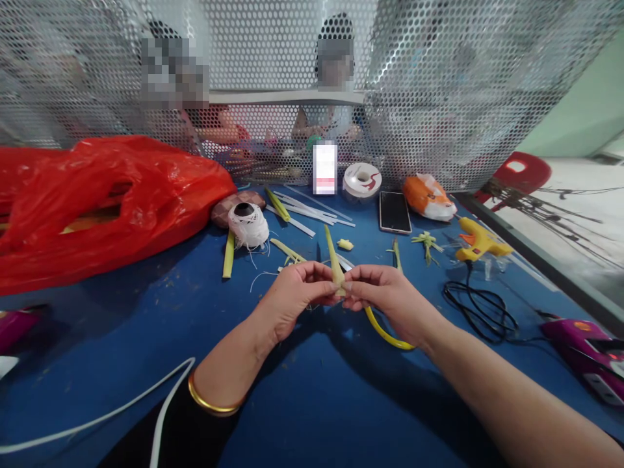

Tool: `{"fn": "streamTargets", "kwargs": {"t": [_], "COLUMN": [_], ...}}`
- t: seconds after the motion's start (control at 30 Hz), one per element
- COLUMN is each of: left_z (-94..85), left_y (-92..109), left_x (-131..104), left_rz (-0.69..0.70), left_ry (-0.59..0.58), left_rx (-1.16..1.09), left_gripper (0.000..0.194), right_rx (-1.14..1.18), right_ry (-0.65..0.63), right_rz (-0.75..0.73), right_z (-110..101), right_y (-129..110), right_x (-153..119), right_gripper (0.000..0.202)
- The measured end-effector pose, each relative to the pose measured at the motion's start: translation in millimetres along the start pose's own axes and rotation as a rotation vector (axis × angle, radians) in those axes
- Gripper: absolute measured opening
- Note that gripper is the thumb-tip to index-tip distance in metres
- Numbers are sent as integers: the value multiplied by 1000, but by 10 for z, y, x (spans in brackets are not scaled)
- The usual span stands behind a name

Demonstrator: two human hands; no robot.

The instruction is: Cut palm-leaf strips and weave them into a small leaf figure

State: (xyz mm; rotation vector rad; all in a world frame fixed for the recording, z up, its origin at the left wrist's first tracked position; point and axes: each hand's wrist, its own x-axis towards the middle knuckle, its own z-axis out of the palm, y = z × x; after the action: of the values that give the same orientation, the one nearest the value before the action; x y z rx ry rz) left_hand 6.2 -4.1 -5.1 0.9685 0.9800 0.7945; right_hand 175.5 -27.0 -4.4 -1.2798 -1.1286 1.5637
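Between my two hands stands a pale green, tapering leaf strip [332, 255], its narrow tip pointing up and its wide lower end folded or bunched. My left hand [309, 284] pinches that lower end between thumb and fingers. From the other side, my right hand [374, 286] pinches the same end, the fingertips of both hands nearly touching. Under my right hand, a curved yellow handle [390, 337] rests on the table, partly hidden. Just beyond the hands lies a small pale yellow folded piece [346, 244].
A red plastic bag [112, 195] fills the left, beside a white string spool [248, 224]. White strips [312, 211], a ribbon roll [361, 181], a phone [394, 212] and an orange pack [429, 197] lie behind. A yellow glue gun [482, 240] and purple power strip [585, 354] are right.
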Motion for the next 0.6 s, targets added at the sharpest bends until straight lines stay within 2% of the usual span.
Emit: {"fn": "streamTargets", "kwargs": {"t": [0.13,0.3,0.47,0.6], "left_z": [5,10,36,60], "left_y": [4,18,52,73], "left_x": [4,-8,-31,-41], "left_rz": [16,0,3,11], "left_ry": [37,40,65,89], "left_rx": [17,49,124,168], "left_gripper": [14,10,7,6], "right_rx": [-62,-89,-129,-253], "right_ry": [-28,19,36,46], "right_rz": [19,-18,-74,-147], "right_z": [-5,27,28,4], "right_y": [0,15,26,60], "right_x": [-4,-13,-10,4], "right_gripper": [22,16,12,12]}}
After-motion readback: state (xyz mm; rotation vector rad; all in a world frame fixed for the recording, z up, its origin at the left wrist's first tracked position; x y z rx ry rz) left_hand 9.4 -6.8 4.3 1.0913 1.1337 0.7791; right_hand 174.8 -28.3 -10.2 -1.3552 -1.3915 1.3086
